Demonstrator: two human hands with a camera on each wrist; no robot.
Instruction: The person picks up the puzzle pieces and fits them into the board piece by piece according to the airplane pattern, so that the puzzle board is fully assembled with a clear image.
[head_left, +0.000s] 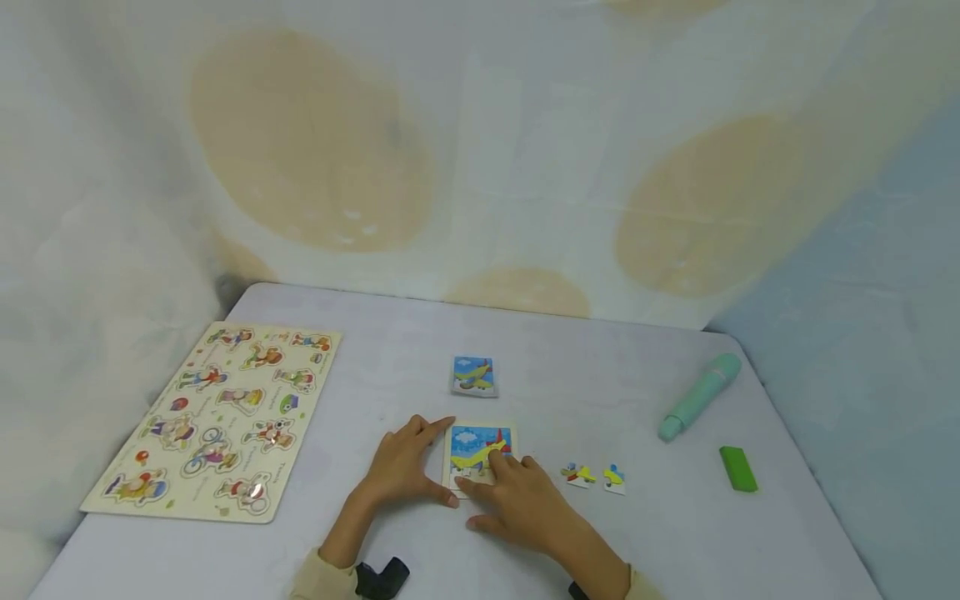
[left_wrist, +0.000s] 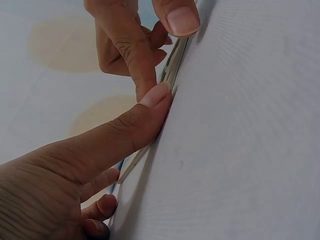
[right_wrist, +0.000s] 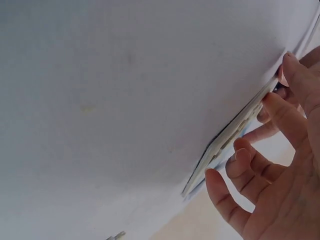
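A small wooden jigsaw puzzle [head_left: 455,450] with a yellow airplane on blue sky lies flat on the table. My left hand [head_left: 403,463] spans its left side, thumb at the near edge and index finger at the far corner, steadying it. In the left wrist view the left thumb [left_wrist: 156,97] rests against the puzzle's rim. Fingertips of my right hand [head_left: 521,502] press on the airplane picture, covering its lower right part. To the right lie two loose puzzle pieces, one red and yellow [head_left: 579,476] and one blue and yellow [head_left: 614,479].
Beyond the puzzle sits a small airplane picture card [head_left: 474,377]. A large peg board with cartoon animals [head_left: 247,400] covers the table's left side. At the right are a mint-green cylinder [head_left: 701,396] and a green block [head_left: 738,468]. Draped cloth [head_left: 525,167] stands behind the table.
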